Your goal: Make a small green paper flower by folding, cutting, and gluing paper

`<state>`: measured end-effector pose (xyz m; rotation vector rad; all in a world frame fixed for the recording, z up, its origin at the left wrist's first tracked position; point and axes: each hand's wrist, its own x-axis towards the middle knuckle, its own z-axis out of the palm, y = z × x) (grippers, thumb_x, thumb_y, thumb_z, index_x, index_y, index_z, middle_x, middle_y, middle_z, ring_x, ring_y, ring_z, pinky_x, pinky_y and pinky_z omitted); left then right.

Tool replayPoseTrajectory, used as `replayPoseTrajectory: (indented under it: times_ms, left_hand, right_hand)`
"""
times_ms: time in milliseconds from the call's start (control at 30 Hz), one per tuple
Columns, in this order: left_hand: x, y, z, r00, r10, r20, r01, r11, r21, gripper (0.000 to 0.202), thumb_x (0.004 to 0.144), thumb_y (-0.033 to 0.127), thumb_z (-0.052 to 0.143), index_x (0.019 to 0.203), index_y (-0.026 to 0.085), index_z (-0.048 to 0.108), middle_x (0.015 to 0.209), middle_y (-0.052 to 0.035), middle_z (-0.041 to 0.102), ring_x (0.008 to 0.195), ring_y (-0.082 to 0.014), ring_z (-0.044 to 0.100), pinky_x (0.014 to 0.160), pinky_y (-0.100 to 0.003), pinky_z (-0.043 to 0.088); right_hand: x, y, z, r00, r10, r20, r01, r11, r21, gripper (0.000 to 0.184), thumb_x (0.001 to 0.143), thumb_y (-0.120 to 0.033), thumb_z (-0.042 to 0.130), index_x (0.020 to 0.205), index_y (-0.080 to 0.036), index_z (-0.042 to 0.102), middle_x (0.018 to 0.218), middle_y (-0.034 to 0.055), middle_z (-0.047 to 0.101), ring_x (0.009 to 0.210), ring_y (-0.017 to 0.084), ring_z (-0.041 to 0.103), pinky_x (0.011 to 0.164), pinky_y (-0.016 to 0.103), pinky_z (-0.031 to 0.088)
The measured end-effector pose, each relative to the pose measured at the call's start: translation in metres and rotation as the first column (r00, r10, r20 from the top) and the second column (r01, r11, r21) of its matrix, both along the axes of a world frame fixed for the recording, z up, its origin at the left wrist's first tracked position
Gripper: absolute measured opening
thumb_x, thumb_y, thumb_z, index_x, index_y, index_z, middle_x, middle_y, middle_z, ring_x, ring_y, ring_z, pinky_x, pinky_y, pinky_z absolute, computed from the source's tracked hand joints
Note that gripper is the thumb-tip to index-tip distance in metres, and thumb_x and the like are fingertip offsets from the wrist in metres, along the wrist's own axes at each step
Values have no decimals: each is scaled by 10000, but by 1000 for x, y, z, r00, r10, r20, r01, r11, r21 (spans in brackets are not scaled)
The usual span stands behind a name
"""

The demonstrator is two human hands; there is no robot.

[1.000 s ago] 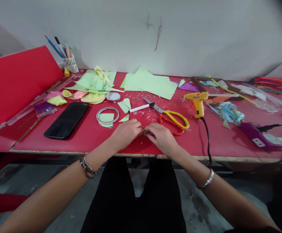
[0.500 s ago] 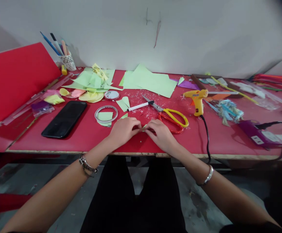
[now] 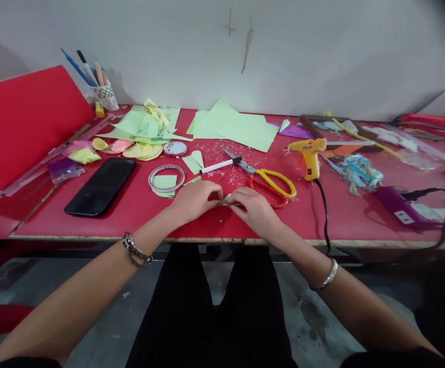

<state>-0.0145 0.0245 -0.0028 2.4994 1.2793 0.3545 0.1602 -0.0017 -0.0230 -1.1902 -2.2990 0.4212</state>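
Observation:
Near the table's front edge, my left hand [image 3: 198, 199] and my right hand [image 3: 253, 207] meet fingertip to fingertip. Between them they pinch a small piece of light green paper [image 3: 227, 199], mostly covered by the fingers. Just beyond my right hand lie scissors [image 3: 272, 185] with one yellow and one red handle, their blades pointing away to the left. A white marker [image 3: 219, 166] with a black cap rests against the blades. Left of it are cut green paper shapes [image 3: 193, 162]. A roll of tape [image 3: 166, 179] sits beyond my left hand, with green paper under it.
A black phone [image 3: 101, 187] lies at left. Green paper sheets [image 3: 237, 125] and scraps cover the back of the red table [image 3: 161, 217]. To the right are a yellow glue gun [image 3: 311, 157] with its cord, tangled blue strands [image 3: 360, 173] and a purple power strip [image 3: 400, 207].
Slightly more of the green paper shows between my fingertips, and the fingers have shifted a little around it. The view has tilted slightly; the things on the table lie as before.

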Motion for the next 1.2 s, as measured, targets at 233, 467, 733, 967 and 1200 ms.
replayPoseTrajectory:
  times_ms: [233,467,733,967,1200]
  left_hand:
    - [-1,-9,-4,997,-70,-13,72,987,141,100,802,191,516,784,149,604,794,-32,631,742,-144,559,632,-242,366]
    - [-1,26,9,994,-94,50,105,943,-316,144,718,280,587,752,154,649,691,11,644,636,-110,551,560,-192,348]
    - [0,1,2,989,-146,-32,148,985,87,106,803,188,531,837,131,613,837,-41,611,770,-138,560,629,-218,384]
    - [7,-20,-11,952,-34,-305,159,904,397,228,885,195,400,798,100,587,775,-80,573,746,-177,548,592,-254,395]
    - [12,-23,-11,981,53,-188,7,952,305,196,872,199,438,823,105,603,792,-67,575,735,-167,549,609,-257,398]
  right_hand:
    - [-2,0,1,999,-26,-23,26,999,-21,137,767,-40,499,733,-153,569,736,38,563,719,149,508,683,266,404]
    - [-1,4,4,999,-11,-43,9,998,-58,116,783,-62,514,741,-138,590,766,44,561,732,140,509,682,255,400]
    - [-3,7,5,1000,3,18,-2,999,-35,141,769,-25,481,735,-138,557,764,45,547,752,149,489,705,268,397]
    - [-1,15,7,997,43,59,-41,999,-30,139,761,-24,480,738,-134,562,763,39,522,735,143,486,705,280,405]
    - [6,11,2,993,26,-114,-39,994,-106,135,727,-25,530,799,-130,575,770,31,557,706,124,521,676,257,433]
